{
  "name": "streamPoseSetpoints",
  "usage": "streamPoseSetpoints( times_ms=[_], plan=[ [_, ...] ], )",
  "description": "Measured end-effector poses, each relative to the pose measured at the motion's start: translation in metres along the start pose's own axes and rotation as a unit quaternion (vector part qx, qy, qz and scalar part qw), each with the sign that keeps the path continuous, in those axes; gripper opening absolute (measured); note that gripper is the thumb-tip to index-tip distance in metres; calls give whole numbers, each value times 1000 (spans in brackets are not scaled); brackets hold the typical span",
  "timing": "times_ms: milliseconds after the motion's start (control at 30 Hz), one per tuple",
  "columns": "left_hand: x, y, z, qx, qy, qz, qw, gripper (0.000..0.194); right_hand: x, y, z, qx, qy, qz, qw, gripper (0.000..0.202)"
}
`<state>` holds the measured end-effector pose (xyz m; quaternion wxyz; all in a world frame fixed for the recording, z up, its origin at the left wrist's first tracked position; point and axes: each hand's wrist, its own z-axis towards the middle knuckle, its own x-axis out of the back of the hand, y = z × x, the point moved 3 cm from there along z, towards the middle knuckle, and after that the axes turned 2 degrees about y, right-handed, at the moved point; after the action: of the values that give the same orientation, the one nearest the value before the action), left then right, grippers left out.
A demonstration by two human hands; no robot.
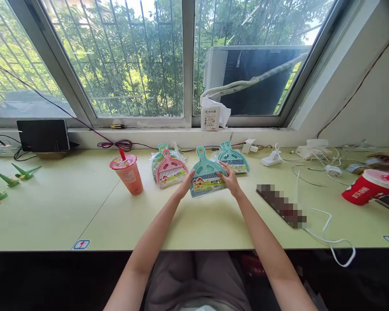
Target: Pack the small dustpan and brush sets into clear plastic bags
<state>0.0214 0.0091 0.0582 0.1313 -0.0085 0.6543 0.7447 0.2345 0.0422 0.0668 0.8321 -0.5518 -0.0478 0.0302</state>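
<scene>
Between my two hands is a teal dustpan and brush set (208,172) in clear wrapping, with a yellow label across its lower part. My left hand (184,185) grips its left edge. On the right edge, my right hand (229,178) has its thumb and fingers closed round the side. Just left of it lies a pink dustpan set (170,166), on top of a green one (158,156) that shows only partly. Behind my right hand sit more teal dustpan sets (234,157), overlapping each other.
An orange drink cup (129,175) stands left of the sets. A phone with a blurred screen (280,205) and a white cable (339,242) lie to the right. Farther right are a red cup (363,188) and another person's hand (385,160). A tablet (43,135) stands back left.
</scene>
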Motion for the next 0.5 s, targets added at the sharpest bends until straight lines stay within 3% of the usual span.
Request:
streamPoseSetpoints(
  times_ms=[67,133,233,267,333,433,500],
  plan=[
    [-5,-2,-2,9,2,-22,1000,58,-5,6,-2,22,6,-56,998,62],
    [-2,-5,-2,3,38,-25,999,57,-8,4,-6,62,44,-146,986,59],
    [9,-11,-1,-14,111,-8,994,52,-13,-7,-18,128,106,-293,941,53],
    [11,-12,0,-24,131,1,991,50,-17,-10,-22,144,99,-320,931,46],
    [15,-12,-1,-50,173,26,983,48,-27,-10,-28,151,28,-333,931,32],
    [19,-9,-4,-70,234,49,969,50,-40,2,-29,94,-82,-285,950,29],
    [19,-8,-4,-61,235,45,969,53,-44,14,-25,42,-94,-209,973,33]
  ],
)
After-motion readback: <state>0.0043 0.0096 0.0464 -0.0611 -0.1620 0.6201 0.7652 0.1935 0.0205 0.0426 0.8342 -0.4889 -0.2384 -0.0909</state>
